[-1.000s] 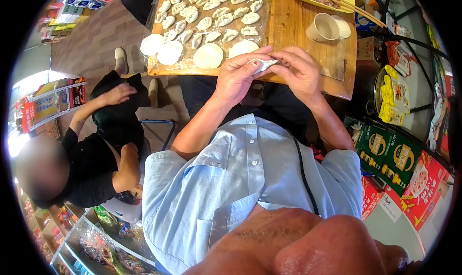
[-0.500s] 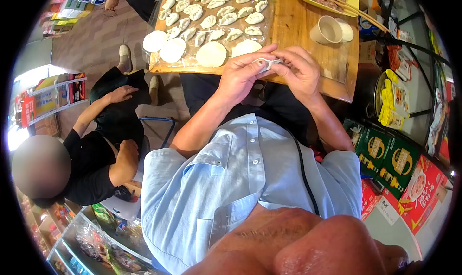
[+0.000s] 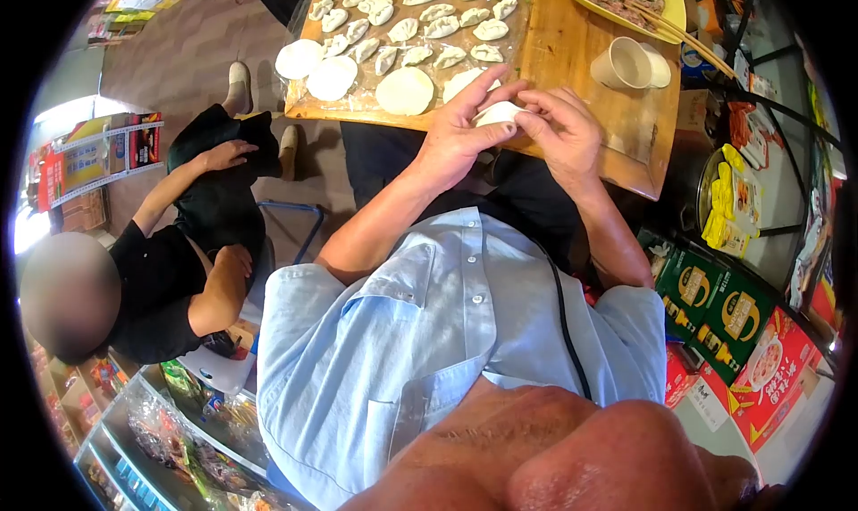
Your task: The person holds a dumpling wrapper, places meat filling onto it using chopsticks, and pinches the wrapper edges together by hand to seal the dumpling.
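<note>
A white folded dumpling [image 3: 499,113] is held between my two hands, just over the near edge of the table. My left hand [image 3: 454,145] cups it, with the thumb along its near side and the fingers behind. At its right end, my right hand [image 3: 567,140] pinches the dough. Round flat wrappers [image 3: 405,92] lie along the table's near edge, one partly hidden behind my left fingers. Beyond them, several shaped dumplings [image 3: 441,27] rest in rows on a plastic-covered board.
On the wooden table [image 3: 563,64] stand paper cups [image 3: 622,63] and a yellow tray [image 3: 677,15] of minced filling with chopsticks [image 3: 688,37] across its rim. A seated person [image 3: 179,243] is at my left. Shelves [image 3: 769,154] and packaged goods line the right.
The dumpling now shows more of its white side between my hands, and my left fingers have spread and lifted. The view has shifted slightly, moving the table up and right.
</note>
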Demonstrator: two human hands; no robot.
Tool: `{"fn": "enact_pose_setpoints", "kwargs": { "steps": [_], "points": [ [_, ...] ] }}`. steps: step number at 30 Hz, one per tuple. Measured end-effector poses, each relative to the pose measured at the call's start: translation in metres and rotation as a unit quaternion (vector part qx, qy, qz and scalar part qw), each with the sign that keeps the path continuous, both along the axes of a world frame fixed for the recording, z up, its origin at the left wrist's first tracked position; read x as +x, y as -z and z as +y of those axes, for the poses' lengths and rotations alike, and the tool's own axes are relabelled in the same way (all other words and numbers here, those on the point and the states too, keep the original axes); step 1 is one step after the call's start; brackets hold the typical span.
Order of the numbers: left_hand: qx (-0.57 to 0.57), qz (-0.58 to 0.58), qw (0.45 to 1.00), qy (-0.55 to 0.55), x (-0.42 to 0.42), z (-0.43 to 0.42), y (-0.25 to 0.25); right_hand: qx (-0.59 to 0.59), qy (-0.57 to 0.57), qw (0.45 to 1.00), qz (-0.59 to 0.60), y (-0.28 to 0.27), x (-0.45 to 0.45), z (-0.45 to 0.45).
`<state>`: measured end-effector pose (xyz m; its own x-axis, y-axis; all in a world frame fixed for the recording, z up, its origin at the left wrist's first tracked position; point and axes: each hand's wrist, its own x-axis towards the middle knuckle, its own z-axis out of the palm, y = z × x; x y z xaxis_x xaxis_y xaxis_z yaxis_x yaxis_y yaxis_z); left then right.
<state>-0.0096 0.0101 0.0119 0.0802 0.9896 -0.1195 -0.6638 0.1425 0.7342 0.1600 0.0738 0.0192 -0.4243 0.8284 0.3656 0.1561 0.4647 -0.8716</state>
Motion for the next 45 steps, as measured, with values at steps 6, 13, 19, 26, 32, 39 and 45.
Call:
{"fn": "enact_pose_setpoints", "kwargs": {
  "steps": [6, 13, 19, 26, 32, 39, 45],
  "points": [
    [0.046, 0.068, 0.996, 0.038, -0.003, 0.001, -0.003, -0.007, -0.058, 0.996, -0.062, -0.011, 0.006, 0.002],
    [0.031, 0.115, 0.991, 0.062, -0.003, 0.002, -0.005, 0.015, -0.077, 0.996, -0.046, -0.005, 0.004, 0.005],
    [0.010, 0.099, 0.994, 0.044, -0.005, -0.001, -0.002, -0.017, -0.043, 0.999, -0.015, 0.001, 0.002, 0.002],
    [-0.013, 0.022, 0.999, -0.023, -0.007, -0.006, 0.008, -0.037, -0.022, 0.999, 0.026, -0.003, 0.000, -0.003],
    [0.005, 0.007, 1.000, -0.030, -0.007, -0.008, 0.009, -0.040, -0.024, 0.998, 0.047, -0.004, 0.000, -0.004],
    [0.003, 0.016, 0.999, -0.042, -0.008, -0.009, 0.007, -0.056, -0.026, 0.997, 0.054, -0.002, -0.001, -0.005],
    [0.018, 0.045, 0.998, -0.038, -0.011, -0.009, 0.010, -0.050, -0.030, 0.997, 0.055, -0.002, -0.003, -0.005]
  ]
}}
